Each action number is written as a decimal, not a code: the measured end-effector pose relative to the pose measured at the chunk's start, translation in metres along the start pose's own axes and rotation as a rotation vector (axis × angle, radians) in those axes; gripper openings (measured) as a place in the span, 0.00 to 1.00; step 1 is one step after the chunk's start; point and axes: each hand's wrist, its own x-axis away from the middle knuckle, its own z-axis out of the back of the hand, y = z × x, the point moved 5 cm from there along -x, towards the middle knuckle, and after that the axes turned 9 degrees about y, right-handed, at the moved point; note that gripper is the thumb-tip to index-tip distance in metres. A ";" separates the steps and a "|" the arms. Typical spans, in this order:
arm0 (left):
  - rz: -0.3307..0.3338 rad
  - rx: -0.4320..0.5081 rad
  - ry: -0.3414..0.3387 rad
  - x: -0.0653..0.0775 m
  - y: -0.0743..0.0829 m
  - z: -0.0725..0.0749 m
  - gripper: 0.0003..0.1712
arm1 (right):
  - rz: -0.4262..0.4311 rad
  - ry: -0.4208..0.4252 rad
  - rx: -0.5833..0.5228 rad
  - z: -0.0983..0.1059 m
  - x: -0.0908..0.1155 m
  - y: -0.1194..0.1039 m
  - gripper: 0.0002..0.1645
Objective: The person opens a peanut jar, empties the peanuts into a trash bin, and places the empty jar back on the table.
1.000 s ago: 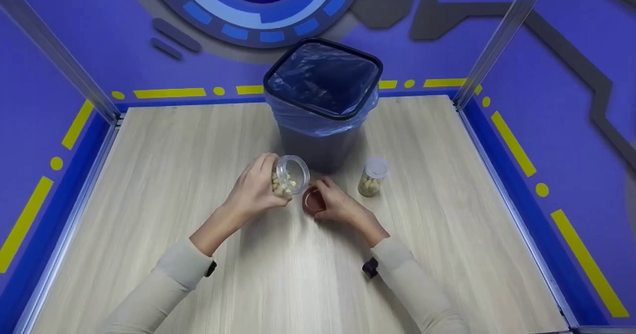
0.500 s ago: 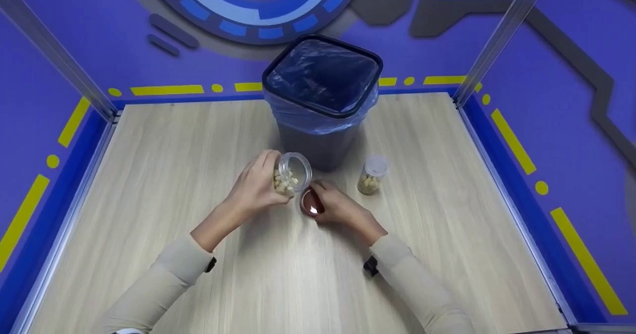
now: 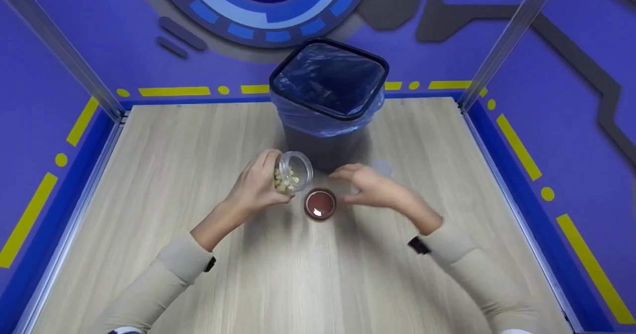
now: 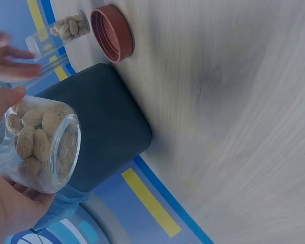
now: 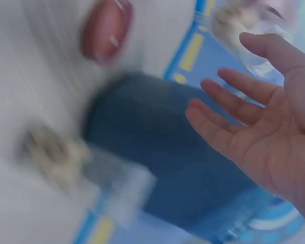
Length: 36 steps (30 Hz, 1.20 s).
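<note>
My left hand (image 3: 254,184) grips a clear jar (image 3: 296,171) tilted with its open mouth to the right. Pale nut-like pieces (image 4: 35,134) fill part of it. A reddish-brown screw lid (image 3: 320,205) lies on the table just right of that jar, apart from both hands. My right hand (image 3: 373,187), fingers spread and holding nothing, is above the table to the right of the lid. Behind it stands a smaller clear jar (image 4: 70,27) with similar pieces; in the head view only its pale top (image 3: 382,168) shows past the hand.
A dark bin (image 3: 318,147) lined with a bluish translucent bag stands behind the hands, close to the held jar. The wood-grain table (image 3: 198,135) is bordered by blue panels with yellow markings (image 3: 174,91) at the back and sides.
My right hand has let go of the reddish-brown lid and moved right, toward the smaller jar. The lid now lies on the table. My left hand holds its jar nearly still.
</note>
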 end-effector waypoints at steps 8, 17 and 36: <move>0.004 -0.007 0.020 -0.005 0.000 0.008 0.54 | -0.301 0.111 -0.203 0.097 -0.007 0.040 0.26; -0.029 0.032 0.026 -0.008 0.011 0.000 0.51 | -0.755 0.247 -0.620 0.147 -0.032 0.095 0.32; -0.046 0.060 0.046 -0.012 0.015 0.001 0.50 | -0.923 0.338 -1.007 0.140 -0.068 0.110 0.20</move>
